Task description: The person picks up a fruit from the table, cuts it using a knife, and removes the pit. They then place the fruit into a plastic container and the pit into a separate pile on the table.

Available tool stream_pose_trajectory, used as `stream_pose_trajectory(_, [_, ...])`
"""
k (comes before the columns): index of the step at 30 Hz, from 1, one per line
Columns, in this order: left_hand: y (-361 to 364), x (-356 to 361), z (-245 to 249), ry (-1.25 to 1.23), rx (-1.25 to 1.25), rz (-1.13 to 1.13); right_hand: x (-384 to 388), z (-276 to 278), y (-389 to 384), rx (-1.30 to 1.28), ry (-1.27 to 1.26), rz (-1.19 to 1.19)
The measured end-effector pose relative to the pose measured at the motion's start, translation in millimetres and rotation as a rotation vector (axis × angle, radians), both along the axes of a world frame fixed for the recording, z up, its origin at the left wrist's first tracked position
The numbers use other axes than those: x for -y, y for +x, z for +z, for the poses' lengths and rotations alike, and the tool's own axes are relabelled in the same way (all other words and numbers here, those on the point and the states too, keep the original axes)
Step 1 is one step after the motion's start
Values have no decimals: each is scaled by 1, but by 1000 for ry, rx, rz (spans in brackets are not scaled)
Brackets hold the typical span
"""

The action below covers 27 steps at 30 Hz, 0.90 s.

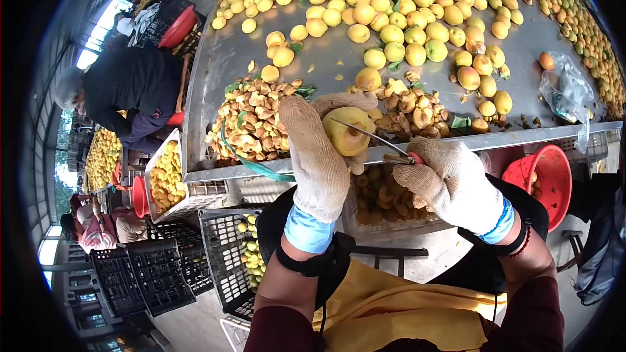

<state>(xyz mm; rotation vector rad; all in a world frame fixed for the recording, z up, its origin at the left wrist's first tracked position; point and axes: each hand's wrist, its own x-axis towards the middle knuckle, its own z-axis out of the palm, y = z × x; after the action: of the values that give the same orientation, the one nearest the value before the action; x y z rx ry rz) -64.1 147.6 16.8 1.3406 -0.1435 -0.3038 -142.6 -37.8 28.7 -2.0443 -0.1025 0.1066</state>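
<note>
My left hand (319, 150), in a tan and white work glove, is closed round a yellow apricot (350, 132) above the near edge of the metal table (248, 49). A small knife (407, 158) with a red handle sits in my gloved right hand (450, 179). Its thin blade points up and left, lying across the face of the apricot. Left of my hands is a heap of brownish cut fruit pieces (251, 124); a second pile of cut pieces (417, 114) lies just beyond the knife.
Many whole apricots (391, 10) cover the table's far side. A clear plastic bag (566, 91) lies at right, above a red basin (544, 186). Below the table edge stands a crate of fruit halves (385, 202). Black crates (147, 274) and a seated person (130, 85) are at left.
</note>
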Motion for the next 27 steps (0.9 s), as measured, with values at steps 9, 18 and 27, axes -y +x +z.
stream_pose_trajectory(9, [-6, -1, -9, 233, 116, 79, -16, -11, -3, -52, -68, -34])
stream_pose_trajectory(18, [11, 6, -6, 22, 195, -86, -9, 1, 9, -252, 326, -143])
stream_pose_trajectory(27, [-3, 14, -21, -325, -116, -34, -22, -27, 12, 16, 188, -171])
